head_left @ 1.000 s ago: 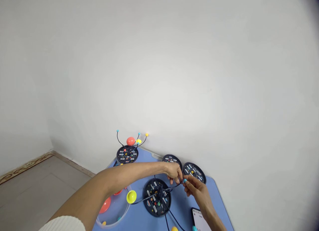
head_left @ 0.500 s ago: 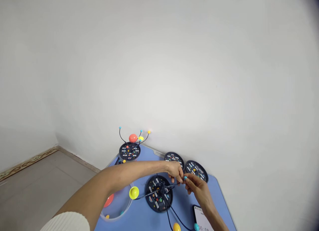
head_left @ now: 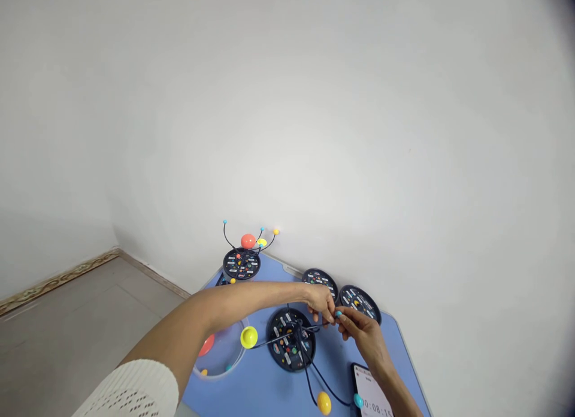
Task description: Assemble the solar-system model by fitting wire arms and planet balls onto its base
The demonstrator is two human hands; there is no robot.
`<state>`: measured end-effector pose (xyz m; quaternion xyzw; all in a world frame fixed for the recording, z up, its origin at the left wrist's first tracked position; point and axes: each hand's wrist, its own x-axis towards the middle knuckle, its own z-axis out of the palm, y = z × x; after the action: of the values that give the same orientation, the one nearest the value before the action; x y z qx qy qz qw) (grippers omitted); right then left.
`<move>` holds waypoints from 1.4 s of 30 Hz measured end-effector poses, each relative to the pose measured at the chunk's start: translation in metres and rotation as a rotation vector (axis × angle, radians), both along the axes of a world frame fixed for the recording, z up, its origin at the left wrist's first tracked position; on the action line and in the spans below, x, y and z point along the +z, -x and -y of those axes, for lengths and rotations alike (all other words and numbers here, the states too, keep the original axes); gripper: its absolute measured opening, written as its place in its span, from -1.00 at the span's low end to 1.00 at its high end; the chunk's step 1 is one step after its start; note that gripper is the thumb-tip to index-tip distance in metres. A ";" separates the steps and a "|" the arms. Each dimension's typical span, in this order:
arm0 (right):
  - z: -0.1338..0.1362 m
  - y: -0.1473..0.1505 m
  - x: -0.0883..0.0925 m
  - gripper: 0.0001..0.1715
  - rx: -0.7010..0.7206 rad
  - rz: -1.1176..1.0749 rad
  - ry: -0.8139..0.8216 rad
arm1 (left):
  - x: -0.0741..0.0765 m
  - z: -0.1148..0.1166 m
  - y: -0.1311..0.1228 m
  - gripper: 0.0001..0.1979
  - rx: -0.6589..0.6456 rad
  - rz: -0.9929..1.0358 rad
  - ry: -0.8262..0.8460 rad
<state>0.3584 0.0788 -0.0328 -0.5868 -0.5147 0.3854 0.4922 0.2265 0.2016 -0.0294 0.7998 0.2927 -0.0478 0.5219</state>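
A round black base [head_left: 291, 340] with coloured markings lies on the blue table [head_left: 269, 390]; thin black wire arms spread from its middle. My left hand [head_left: 322, 303] reaches across it and pinches the end of one wire arm. My right hand [head_left: 359, 330] meets it from the right, fingers pinched on a small cyan ball [head_left: 338, 314] at that arm's tip. Other arms end in a yellow half-sphere [head_left: 248, 337], an orange-yellow ball [head_left: 324, 402] and a cyan ball [head_left: 358, 400].
A finished model [head_left: 242, 258] with an orange ball on top stands at the table's far corner. Two more black bases [head_left: 320, 279] [head_left: 362, 301] lie by the wall. A clear bowl [head_left: 220, 354] holds coloured pieces. A phone [head_left: 375, 399] showing a timer lies front right.
The view has shifted, so everything sits slightly higher and more to the right. Both hands stay pinched together at the wire tip, closer over the base.
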 end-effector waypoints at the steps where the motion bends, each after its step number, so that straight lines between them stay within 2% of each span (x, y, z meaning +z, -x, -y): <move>1: 0.000 0.000 0.000 -0.57 0.004 0.010 0.001 | 0.000 0.000 0.000 -0.96 0.000 -0.001 0.002; 10: 0.001 -0.004 0.003 -0.71 0.024 0.179 -0.039 | 0.006 0.004 0.002 -0.92 0.022 -0.001 0.007; 15: 0.001 -0.007 0.006 -0.68 0.132 0.578 -0.256 | 0.011 0.007 0.004 -0.92 0.033 -0.011 -0.001; 20: 0.000 -0.008 0.005 -0.59 0.238 0.786 -0.377 | 0.011 0.007 0.004 -0.87 0.042 -0.010 -0.016; 26: -0.003 -0.009 0.005 -0.55 0.258 0.983 -0.340 | 0.008 0.006 0.004 -0.87 0.058 0.010 -0.015; 33: -0.003 -0.003 0.015 -0.53 0.314 1.218 -0.253 | 0.003 0.005 0.001 -0.79 0.081 0.037 0.030; 42: -0.006 -0.001 0.017 -0.55 0.290 1.325 -0.159 | -0.002 0.006 0.000 -0.71 0.095 0.103 0.073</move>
<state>0.3599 0.0851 -0.0162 -0.5859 -0.8076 -0.0320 0.0585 0.2267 0.1959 -0.0316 0.7668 0.3010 0.0073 0.5668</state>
